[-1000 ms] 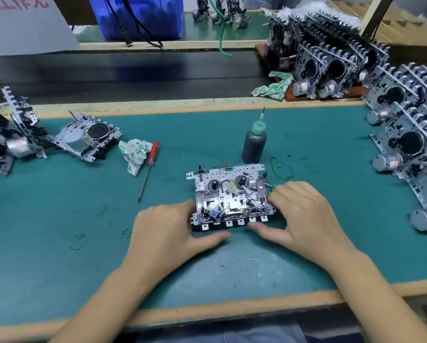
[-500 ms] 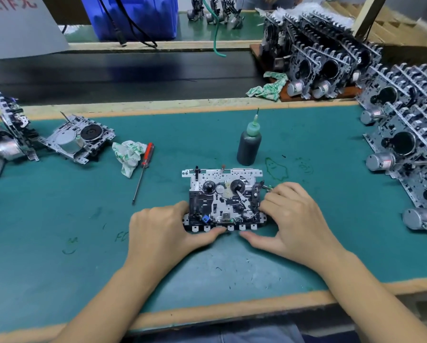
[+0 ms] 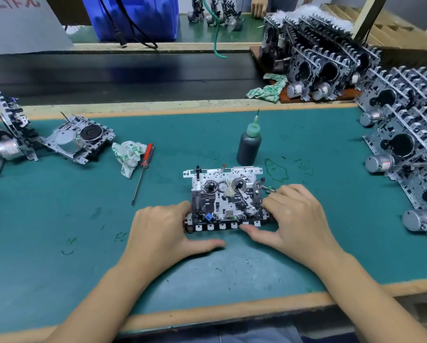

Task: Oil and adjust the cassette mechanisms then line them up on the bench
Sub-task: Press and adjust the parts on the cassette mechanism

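Bracing cassette mechanism (image 3: 226, 198) flat at bench (image 3: 59, 243) centre: left hand (image 3: 161, 230) gripped its 9 o'clock edge, right hand (image 3: 295, 219) its 3 o'clock edge. Oil bottle (image 3: 249, 144) upright at 12 o'clock, just beyond. Risk: knocked over if mechanism shoved forward.

Even, bright overhead light falls on my bench mat (image 3: 59, 219); shadows under my hands are soft and short. The wide-angle lens bows the bench edge (image 3: 207, 315) and stretches the corners. The background blue bin (image 3: 143, 16) looks slightly soft.
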A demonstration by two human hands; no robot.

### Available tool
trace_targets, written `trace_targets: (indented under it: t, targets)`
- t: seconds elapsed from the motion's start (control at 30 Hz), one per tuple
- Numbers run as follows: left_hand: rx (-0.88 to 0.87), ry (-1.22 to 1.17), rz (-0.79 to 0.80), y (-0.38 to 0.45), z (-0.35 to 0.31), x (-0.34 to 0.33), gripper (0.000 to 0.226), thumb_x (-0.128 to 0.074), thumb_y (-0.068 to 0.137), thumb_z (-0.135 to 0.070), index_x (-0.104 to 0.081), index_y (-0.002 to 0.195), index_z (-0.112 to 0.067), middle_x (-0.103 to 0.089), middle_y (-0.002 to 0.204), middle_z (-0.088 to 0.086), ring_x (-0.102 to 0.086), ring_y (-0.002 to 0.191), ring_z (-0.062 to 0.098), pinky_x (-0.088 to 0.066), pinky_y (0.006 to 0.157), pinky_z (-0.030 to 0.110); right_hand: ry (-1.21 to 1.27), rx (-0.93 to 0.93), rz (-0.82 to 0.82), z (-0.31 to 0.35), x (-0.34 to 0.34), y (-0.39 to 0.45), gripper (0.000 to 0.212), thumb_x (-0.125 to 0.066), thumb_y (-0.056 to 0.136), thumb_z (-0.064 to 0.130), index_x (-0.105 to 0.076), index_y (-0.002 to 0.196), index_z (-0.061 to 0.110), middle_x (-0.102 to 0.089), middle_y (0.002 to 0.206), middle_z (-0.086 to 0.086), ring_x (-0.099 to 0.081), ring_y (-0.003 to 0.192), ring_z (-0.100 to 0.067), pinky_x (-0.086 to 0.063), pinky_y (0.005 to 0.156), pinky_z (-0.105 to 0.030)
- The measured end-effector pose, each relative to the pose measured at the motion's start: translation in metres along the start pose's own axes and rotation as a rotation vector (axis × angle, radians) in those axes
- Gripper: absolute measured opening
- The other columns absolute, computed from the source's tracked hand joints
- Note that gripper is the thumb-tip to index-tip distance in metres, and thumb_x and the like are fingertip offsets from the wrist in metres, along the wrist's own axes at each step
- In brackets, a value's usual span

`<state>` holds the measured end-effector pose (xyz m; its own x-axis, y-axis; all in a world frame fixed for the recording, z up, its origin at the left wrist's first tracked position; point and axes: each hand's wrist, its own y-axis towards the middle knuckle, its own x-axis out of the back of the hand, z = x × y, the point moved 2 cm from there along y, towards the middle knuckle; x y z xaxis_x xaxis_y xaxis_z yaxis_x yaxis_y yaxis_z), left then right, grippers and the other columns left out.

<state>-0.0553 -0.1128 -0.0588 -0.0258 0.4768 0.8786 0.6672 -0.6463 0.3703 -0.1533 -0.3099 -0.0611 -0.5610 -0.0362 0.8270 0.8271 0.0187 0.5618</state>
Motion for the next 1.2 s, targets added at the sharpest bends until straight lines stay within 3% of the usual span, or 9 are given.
trace_targets:
  t: [0.27, 0.37, 0.53, 0.67, 0.83, 0.93, 1.1, 1.2]
  targets:
    - [-0.199, -0.044, -0.016, -0.0043, -0.004, 0.0061, 0.056, -0.053, 0.065, -0.072, -0.028, 0.057, -0.022, -0.04, 0.036, -0.002, -0.043, 0.031, 0.021, -0.033, 0.032, 0.023, -0.033, -0.042, -0.032, 0.0005, -0.0003, -0.0021, 0.061, -0.052, 0.072, 0.07, -0.045, 0.051, 0.013, -0.045, 0.049, 0.002, -0.045, 0.055, -0.019, -0.04, 0.068, -0.031]
    - [-0.192, -0.038, -0.017, -0.0046, -0.0032, 0.0069, 0.054, -0.052, 0.066, -0.07, -0.025, 0.062, -0.023, -0.041, 0.037, -0.003, -0.044, 0.032, 0.02, -0.034, 0.032, 0.025, 0.042, 0.026, 0.019, -0.0038, -0.0009, -0.0022, 0.056, -0.053, 0.076, 0.065, -0.045, 0.056, 0.013, -0.043, 0.054, 0.002, -0.045, 0.059, -0.02, -0.039, 0.074, -0.033]
    - [-0.21, 0.004, -0.051, -0.0047, 0.0028, 0.0079, 0.057, -0.054, 0.071, -0.063, -0.037, 0.047, -0.014, -0.037, 0.034, -0.002, -0.04, 0.03, 0.022, -0.033, 0.031, 0.024, 0.011, 0.079, -0.001, -0.0036, -0.0028, -0.0021, 0.054, -0.053, 0.081, 0.059, -0.049, 0.055, 0.012, -0.046, 0.053, 0.0, -0.046, 0.056, -0.021, -0.041, 0.08, -0.036]
    - [-0.144, 0.05, -0.119, -0.0051, 0.0002, 0.0046, 0.053, -0.054, 0.071, -0.057, -0.037, 0.044, -0.014, -0.035, 0.033, 0.001, -0.038, 0.028, 0.021, -0.027, 0.033, 0.022, 0.103, 0.086, 0.039, -0.0049, -0.0008, -0.0002, 0.057, -0.056, 0.077, 0.062, -0.048, 0.054, 0.01, -0.042, 0.052, 0.001, -0.04, 0.056, -0.02, -0.042, 0.079, -0.036]
    - [-0.255, 0.08, -0.14, -0.0045, 0.0039, 0.0057, 0.062, -0.05, 0.08, -0.064, -0.04, 0.046, -0.013, -0.033, 0.033, 0.0, -0.036, 0.028, 0.022, -0.025, 0.033, 0.021, 0.133, 0.092, 0.046, -0.0027, 0.0005, -0.0003, 0.057, -0.058, 0.075, 0.062, -0.045, 0.052, 0.011, -0.034, 0.054, 0.006, -0.032, 0.057, -0.016, -0.04, 0.079, -0.033]
    - [-0.246, 0.042, -0.107, -0.007, 0.0026, 0.0061, 0.065, -0.055, 0.069, -0.073, -0.039, 0.047, -0.013, -0.035, 0.035, -0.002, -0.038, 0.03, 0.021, -0.028, 0.033, 0.023, 0.093, 0.071, 0.012, -0.0016, -0.0003, -0.0005, 0.054, -0.056, 0.077, 0.056, -0.045, 0.051, 0.011, -0.04, 0.049, 0.002, -0.038, 0.054, -0.019, -0.044, 0.075, -0.036]
    - [-0.196, 0.081, -0.147, -0.0079, -0.0007, 0.0048, 0.051, -0.054, 0.074, -0.056, -0.039, 0.048, -0.014, -0.036, 0.035, 0.0, -0.039, 0.029, 0.021, -0.026, 0.034, 0.022, 0.121, 0.057, 0.028, -0.0012, 0.001, -0.0003, 0.056, -0.057, 0.077, 0.059, -0.045, 0.051, 0.011, -0.035, 0.051, 0.004, -0.032, 0.056, -0.016, -0.042, 0.076, -0.032]
    - [-0.158, 0.079, -0.151, -0.0079, 0.0001, 0.0025, 0.052, -0.052, 0.075, -0.056, -0.04, 0.048, -0.014, -0.037, 0.035, 0.0, -0.04, 0.029, 0.02, -0.027, 0.033, 0.023, 0.138, 0.071, 0.05, -0.0019, 0.0015, -0.0012, 0.057, -0.061, 0.073, 0.06, -0.043, 0.051, 0.011, -0.031, 0.053, 0.006, -0.031, 0.056, -0.016, -0.038, 0.079, -0.028]
